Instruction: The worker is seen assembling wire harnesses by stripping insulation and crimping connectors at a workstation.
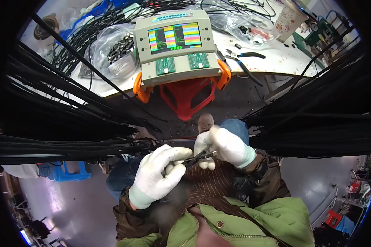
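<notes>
Both my hands wear white knitted gloves and meet in front of my lap. Between thumb and fingers, my left hand [158, 168] pinches a short black cable [197, 158] with a slim metal-tipped plug [212, 154] at its right end. At that plug end is my right hand [228, 149], its fingers curled behind and around the cable. The upper part of this hand is smeared by motion, so its exact grip is partly hidden.
Thick bundles of black cables [62, 150] hang at both sides. Ahead, a white table [251, 68] carries a grey tester [175, 39] with a lit screen, two green boards, orange clamps [143, 88], cutting pliers [247, 61] and bags of connectors [119, 53]. A red stool [185, 101] stands beneath.
</notes>
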### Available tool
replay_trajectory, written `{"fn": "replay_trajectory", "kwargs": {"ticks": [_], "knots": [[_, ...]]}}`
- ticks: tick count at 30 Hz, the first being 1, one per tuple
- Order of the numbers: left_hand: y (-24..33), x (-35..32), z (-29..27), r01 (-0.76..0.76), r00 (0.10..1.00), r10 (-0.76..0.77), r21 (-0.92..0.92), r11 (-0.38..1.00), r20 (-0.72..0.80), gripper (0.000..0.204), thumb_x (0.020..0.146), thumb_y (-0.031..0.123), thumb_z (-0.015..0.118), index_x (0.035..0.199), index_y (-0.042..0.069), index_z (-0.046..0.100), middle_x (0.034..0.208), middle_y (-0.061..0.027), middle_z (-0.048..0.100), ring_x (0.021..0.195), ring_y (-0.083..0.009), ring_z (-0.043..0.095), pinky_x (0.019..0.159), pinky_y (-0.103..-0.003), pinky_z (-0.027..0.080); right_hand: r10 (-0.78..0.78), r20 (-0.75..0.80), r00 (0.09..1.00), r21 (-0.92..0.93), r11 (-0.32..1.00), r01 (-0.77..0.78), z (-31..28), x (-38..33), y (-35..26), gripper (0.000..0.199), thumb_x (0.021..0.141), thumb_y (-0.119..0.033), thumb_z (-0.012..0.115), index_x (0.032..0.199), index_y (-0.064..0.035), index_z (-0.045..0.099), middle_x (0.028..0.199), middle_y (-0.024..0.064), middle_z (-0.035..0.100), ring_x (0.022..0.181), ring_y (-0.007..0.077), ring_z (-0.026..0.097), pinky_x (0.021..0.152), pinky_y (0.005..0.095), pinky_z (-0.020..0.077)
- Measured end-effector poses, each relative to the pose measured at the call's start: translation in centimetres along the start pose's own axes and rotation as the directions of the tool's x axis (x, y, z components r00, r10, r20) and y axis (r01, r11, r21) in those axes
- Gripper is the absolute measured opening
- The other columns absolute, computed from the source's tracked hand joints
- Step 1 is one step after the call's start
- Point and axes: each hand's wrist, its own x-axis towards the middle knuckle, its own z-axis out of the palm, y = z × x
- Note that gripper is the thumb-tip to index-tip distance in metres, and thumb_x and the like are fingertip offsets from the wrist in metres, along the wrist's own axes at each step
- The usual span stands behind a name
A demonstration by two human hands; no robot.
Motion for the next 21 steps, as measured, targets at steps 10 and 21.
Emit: {"fn": "replay_trajectory", "kwargs": {"ticks": [10, 21], "knots": [[-0.8, 0.2, 0.5, 0.134, 0.984, -0.164, -0.313, 0.94, -0.071, 0.032, 0.08, -0.002, 0.054, 0.112, -0.003, 0.053, 0.081, -0.0038, 0.057, 0.058, -0.0053, 0.049, 0.053, -0.019, 0.04, -0.311, -0.198, 0.929, -0.432, 0.879, 0.202, 0.6, 0.8, 0.2, 0.014, 0.08, -0.013, 0.062, 0.084, -0.0003, 0.056, 0.073, 0.0052, 0.056, 0.061, 0.0083, 0.051, 0.055, 0.0206, 0.0412], [-1.0, 1.8, 1.5, -0.084, 0.933, -0.126, -0.544, 0.835, -0.338, 0.03, 0.092, 0.012, 0.04, 0.116, -0.004, 0.049, 0.062, 0.0021, 0.046, 0.048, -0.002, 0.034, 0.047, -0.016, 0.029, -0.817, -0.068, 0.573, -0.823, -0.279, -0.495, -12.3, 1.6, -5.2, 0.085, 0.062, -0.03, 0.073, 0.133, -0.0052, 0.033, 0.127, 0.018, 0.04, 0.118, 0.0312, 0.039, 0.101, 0.0413, 0.0282]]}}
